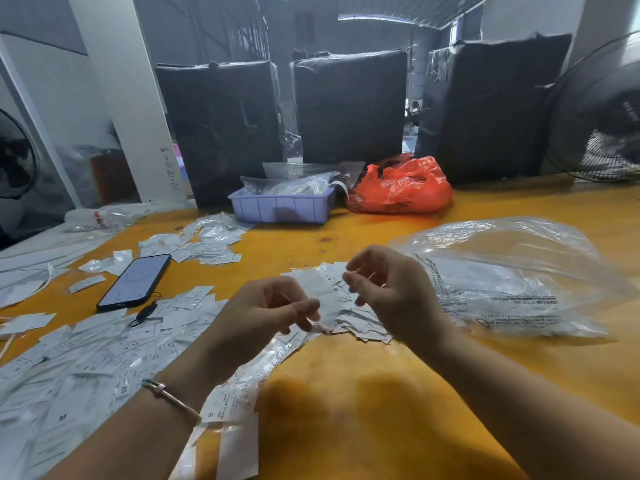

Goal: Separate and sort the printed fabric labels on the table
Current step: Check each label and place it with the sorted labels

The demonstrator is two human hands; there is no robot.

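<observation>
Your yellow bench (363, 393) fills the lower frame. A big clear bag (512, 271) lies at right. White labels (86, 358) cover the lower left, with a small pile (356, 327) in the middle. A phone (135, 282) lies left of center. Your left hand (263, 313) pinches one label (322, 292) over the pile. Your right hand (391, 289) pinches its other end.

Size letters show on the fabric labels: "M" (62, 417), "S" (210, 415) and "XS" (123, 389). The clear plastic bag (519, 303) reads "THIS BAG IS NOT" and "ATTENTION".
</observation>
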